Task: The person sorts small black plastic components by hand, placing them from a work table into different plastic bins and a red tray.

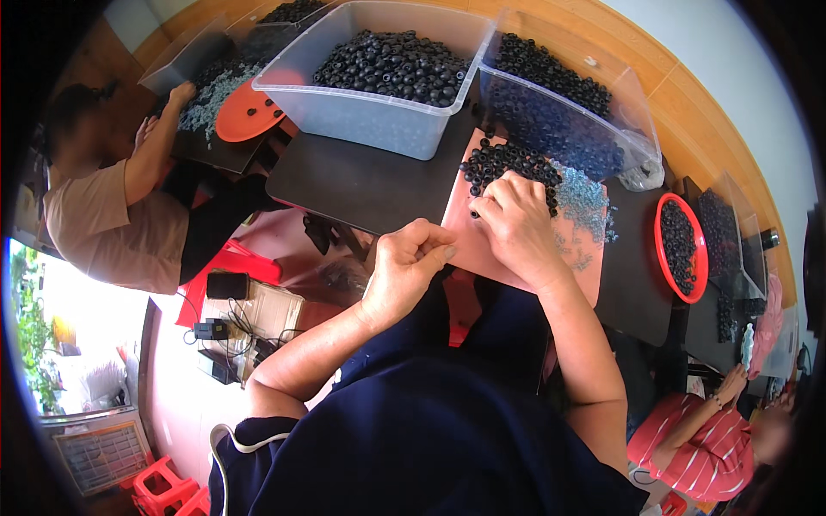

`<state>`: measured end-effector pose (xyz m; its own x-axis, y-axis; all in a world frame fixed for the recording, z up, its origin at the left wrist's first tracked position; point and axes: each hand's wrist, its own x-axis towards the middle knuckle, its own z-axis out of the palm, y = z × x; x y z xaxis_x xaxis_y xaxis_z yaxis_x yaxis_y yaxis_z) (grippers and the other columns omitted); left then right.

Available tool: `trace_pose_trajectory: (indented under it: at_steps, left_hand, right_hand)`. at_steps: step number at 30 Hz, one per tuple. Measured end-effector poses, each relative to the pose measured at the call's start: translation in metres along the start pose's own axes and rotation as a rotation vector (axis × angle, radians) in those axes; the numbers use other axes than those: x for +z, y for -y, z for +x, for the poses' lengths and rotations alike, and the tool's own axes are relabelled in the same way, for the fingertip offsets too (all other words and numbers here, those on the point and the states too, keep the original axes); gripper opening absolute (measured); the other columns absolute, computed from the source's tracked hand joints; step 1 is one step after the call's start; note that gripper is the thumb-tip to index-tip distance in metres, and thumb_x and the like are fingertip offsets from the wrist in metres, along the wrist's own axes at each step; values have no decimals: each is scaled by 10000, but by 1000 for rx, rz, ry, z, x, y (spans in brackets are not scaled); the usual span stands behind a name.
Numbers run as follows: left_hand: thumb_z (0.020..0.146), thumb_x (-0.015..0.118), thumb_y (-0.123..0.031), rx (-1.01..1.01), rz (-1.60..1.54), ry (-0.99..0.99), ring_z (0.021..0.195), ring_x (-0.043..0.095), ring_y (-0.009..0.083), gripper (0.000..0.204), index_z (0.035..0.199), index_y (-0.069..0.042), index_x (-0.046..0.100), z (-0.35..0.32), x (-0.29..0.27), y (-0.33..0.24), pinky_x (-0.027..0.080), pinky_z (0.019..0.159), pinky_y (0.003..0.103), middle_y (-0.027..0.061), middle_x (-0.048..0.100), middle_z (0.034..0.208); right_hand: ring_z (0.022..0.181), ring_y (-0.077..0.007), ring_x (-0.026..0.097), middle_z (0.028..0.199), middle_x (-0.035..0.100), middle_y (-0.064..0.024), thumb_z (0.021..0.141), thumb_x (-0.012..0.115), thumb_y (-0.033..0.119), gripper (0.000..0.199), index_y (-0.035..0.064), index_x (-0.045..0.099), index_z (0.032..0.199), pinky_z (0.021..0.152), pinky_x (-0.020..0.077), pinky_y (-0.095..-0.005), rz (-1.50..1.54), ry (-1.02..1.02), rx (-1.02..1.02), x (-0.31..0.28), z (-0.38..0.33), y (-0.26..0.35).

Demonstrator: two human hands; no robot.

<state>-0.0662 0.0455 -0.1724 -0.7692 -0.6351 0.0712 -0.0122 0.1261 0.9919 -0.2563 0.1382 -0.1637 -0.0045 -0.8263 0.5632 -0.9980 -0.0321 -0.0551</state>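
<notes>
My left hand (403,268) is closed in a pinch at the near left edge of a salmon-pink board (465,245). Whatever its fingertips hold is too small or hidden to make out. On the board, my right hand (520,230) curls its fingers down at the near side of a pile of small black rings (508,161). One dark ring sits by its thumb, and its fingertips are partly hidden. Right of that pile lies a heap of small pale-blue pieces (582,203), with some scattered toward me.
Behind the dark table (353,182) stand a large clear bin (361,116) and a second bin (551,107), both holding black rings. A red bowl (661,249) of dark pieces is at right. One person (120,206) works at left, another (701,447) at lower right.
</notes>
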Motion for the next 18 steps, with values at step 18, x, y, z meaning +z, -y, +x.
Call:
trace_pose_trajectory:
  at_steps: [18]
  left_hand:
    - [984, 624, -114, -351, -540, 288, 592, 610, 130, 172, 1000, 54, 654, -19, 29, -16, 471, 490, 228, 91, 656, 743]
  right_hand:
    - [922, -307, 599, 941, 602, -89, 740, 757, 71, 249, 54, 664, 970, 795, 440, -412, 374, -284, 132, -38, -60, 54]
